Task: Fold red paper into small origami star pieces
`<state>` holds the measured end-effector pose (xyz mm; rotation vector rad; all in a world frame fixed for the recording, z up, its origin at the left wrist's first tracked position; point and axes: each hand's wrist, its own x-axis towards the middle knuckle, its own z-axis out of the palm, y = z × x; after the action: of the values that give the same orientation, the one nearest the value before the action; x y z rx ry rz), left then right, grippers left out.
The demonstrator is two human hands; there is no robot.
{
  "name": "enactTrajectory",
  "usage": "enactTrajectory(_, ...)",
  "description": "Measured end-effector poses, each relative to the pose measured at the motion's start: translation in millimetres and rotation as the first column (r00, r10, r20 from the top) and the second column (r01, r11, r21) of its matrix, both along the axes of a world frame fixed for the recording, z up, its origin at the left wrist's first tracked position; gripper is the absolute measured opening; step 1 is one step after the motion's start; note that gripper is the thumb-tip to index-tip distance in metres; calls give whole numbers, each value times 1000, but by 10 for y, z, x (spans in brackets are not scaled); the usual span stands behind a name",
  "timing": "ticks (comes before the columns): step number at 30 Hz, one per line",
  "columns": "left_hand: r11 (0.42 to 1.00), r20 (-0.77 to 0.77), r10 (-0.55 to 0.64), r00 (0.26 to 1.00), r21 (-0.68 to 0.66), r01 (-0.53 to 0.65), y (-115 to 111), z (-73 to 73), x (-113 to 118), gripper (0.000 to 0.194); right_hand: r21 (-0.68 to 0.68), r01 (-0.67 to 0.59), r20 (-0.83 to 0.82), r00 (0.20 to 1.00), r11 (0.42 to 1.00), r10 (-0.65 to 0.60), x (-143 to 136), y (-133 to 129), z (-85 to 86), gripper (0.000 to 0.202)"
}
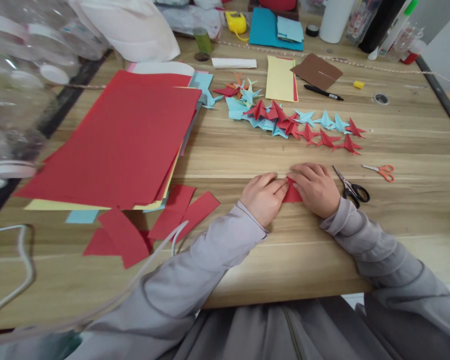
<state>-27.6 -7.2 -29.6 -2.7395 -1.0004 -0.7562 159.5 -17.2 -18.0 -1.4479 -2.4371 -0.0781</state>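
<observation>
A small piece of red paper (293, 194) lies on the table between my hands, partly covered by the fingers. My left hand (264, 196) has its fingers bent together at the paper's left edge. From the right, my right hand (317, 189) presses on the same piece, thumb and fingers close to the left fingertips. The paper's folds are mostly hidden. Just right of my right hand are black-handled scissors (350, 187), with smaller orange-handled scissors (380, 172) beyond them. Above the hands, folded red paper cranes (327, 139) and light blue paper cranes (325, 120) sit in rows.
A stack of large red sheets (127, 135) covers the left side, with cut red strips (125, 237) below it. A white cable (142, 267) crosses near my left sleeve. Farther back are yellow paper (280, 80), brown paper (317, 71), a black pen (323, 92) and a tape measure (236, 23).
</observation>
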Motion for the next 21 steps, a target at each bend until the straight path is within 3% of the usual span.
enactTrajectory(9,999,-8,15,1000,-29,-16,-1,-4,4,29,17,-16,56,998,1000,15,4,-15,-8,31)
enactTrajectory(21,985,-157,-18,987,-175,-10,-112,148,-60,37,5,-18,78,997,1000,17,-1,-16,3,32)
